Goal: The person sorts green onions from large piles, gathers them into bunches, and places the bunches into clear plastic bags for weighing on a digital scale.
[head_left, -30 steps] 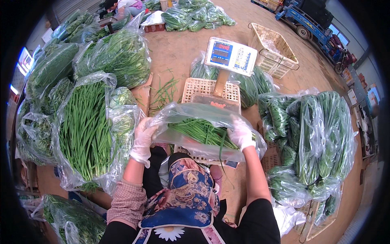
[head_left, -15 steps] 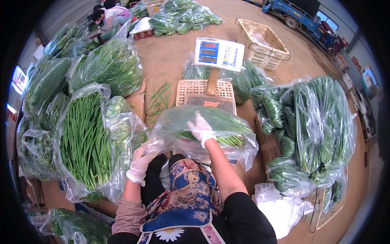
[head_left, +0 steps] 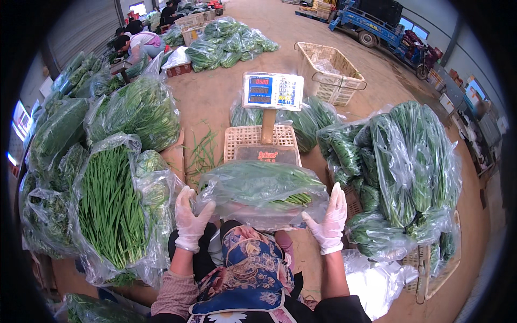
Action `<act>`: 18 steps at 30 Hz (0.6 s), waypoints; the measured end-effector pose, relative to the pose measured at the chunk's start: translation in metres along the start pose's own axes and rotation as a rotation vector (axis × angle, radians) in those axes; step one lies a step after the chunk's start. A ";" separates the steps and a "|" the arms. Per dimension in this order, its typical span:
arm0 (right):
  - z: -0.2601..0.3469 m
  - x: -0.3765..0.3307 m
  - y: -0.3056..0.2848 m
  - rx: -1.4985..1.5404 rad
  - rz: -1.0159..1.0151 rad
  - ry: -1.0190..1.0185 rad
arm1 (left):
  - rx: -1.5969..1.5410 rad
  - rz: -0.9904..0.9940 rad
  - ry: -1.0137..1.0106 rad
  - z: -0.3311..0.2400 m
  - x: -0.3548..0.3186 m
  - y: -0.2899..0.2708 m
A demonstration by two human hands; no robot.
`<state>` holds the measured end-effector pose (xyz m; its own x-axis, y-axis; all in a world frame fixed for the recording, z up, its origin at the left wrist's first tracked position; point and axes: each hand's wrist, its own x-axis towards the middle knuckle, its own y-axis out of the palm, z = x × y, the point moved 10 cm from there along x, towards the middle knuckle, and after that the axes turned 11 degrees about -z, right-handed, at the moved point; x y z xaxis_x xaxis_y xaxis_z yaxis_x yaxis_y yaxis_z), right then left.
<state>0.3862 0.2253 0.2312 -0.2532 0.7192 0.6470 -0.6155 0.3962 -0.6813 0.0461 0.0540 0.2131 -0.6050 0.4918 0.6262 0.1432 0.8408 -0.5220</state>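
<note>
A clear plastic bag of long green leafy vegetables lies sideways in front of me, its cut stems showing at the right end. My left hand, in a thin white glove, is beside the bag's left end with fingers and thumb apart; whether the thumb touches the plastic I cannot tell. At the opposite end my right hand, gloved too, is raised with spread fingers close to the plastic. Just beyond the bag stands a digital weighing scale with a lit display on a post. The bag covers the near part of its platform.
On my left, an open bag of green stalks sits among several filled bags. More bagged greens are heaped on crates at right, above loose clear plastic bags. Farther back are a cream crate, a blue cargo tricycle and several people.
My right hand has come off the bag's top and moved to its right end. My left hand has let go of the plastic and spread its fingers. The bag now lies flatter.
</note>
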 end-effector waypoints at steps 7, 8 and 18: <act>-0.163 -0.089 0.109 0.018 0.302 0.632 | -0.476 0.400 -0.322 0.024 0.028 0.063; -0.181 -0.084 0.107 0.037 0.294 0.644 | -0.755 0.436 -0.553 -0.010 0.031 0.065; -0.023 0.014 0.065 1.846 0.411 0.842 | -1.520 0.548 -0.781 -0.035 0.038 0.046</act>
<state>0.3602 0.2748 0.1884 -0.5426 0.8374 -0.0659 -0.6211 -0.3471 0.7026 0.0574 0.1189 0.2331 -0.3735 0.9266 -0.0435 0.6828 0.3063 0.6633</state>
